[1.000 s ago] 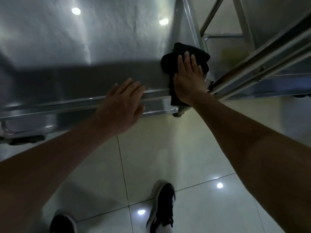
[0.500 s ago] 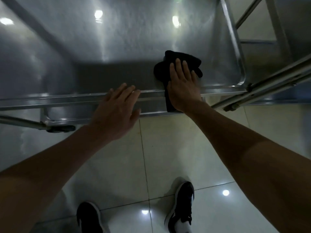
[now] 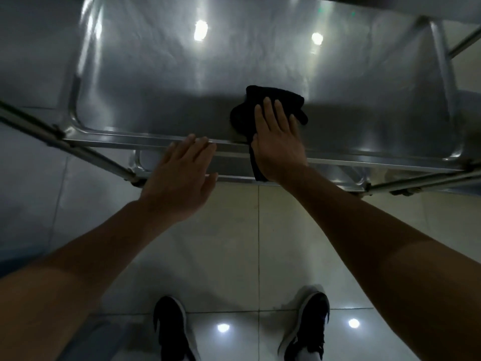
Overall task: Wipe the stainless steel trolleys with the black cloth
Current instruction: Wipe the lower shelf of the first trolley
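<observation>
Mid-wipe: your right hand presses the black cloth flat-fingered just inside the trolley near rim, left hand flat on that rim holding nothing; I'd sweep along it next.

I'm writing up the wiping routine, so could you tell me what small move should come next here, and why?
Probably slide the right hand, pressed flat on the black cloth, farther across the trolley shelf; the cloth sits at the near rim, leaving most steel uncovered.

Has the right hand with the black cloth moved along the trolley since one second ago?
Yes. The right hand with the black cloth has moved left along the trolley's near rim, away from the right corner it was beside one second ago.
</observation>
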`<state>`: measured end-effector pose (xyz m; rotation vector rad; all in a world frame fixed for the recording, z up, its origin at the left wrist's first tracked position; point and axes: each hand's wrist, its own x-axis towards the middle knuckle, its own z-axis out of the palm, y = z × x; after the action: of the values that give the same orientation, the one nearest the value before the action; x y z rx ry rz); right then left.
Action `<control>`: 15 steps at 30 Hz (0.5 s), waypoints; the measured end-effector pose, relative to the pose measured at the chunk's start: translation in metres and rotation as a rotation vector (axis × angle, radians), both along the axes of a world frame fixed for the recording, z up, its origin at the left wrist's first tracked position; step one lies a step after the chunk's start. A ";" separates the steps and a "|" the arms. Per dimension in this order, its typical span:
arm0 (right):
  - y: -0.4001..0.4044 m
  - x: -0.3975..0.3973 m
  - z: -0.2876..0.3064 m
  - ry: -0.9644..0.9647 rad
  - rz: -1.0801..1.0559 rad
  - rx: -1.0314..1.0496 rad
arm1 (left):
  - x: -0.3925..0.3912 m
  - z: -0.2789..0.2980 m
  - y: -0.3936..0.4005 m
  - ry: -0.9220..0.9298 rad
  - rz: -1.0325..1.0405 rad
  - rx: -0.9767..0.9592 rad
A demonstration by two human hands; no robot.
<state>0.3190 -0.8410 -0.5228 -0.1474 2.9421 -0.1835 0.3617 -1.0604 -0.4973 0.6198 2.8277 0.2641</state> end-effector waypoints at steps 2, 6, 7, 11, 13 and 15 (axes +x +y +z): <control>-0.024 -0.005 0.000 0.002 0.026 -0.007 | -0.001 0.002 -0.019 -0.008 0.024 -0.010; -0.069 -0.014 0.001 0.000 0.082 0.008 | -0.002 0.003 -0.055 -0.026 0.075 -0.012; -0.080 -0.016 0.001 0.000 0.099 0.009 | -0.002 0.003 -0.064 -0.023 0.084 -0.017; -0.126 -0.025 -0.001 0.009 0.168 0.010 | -0.002 0.006 -0.100 -0.010 0.110 -0.032; -0.148 -0.029 -0.001 0.010 0.194 0.006 | -0.001 0.007 -0.118 -0.008 0.133 -0.034; -0.170 -0.033 -0.001 0.013 0.232 0.016 | 0.000 0.006 -0.135 0.004 0.156 -0.044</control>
<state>0.2861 -1.0108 -0.5241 -0.4853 2.9073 -0.1257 0.3615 -1.1953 -0.4910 0.3908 2.8806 0.2267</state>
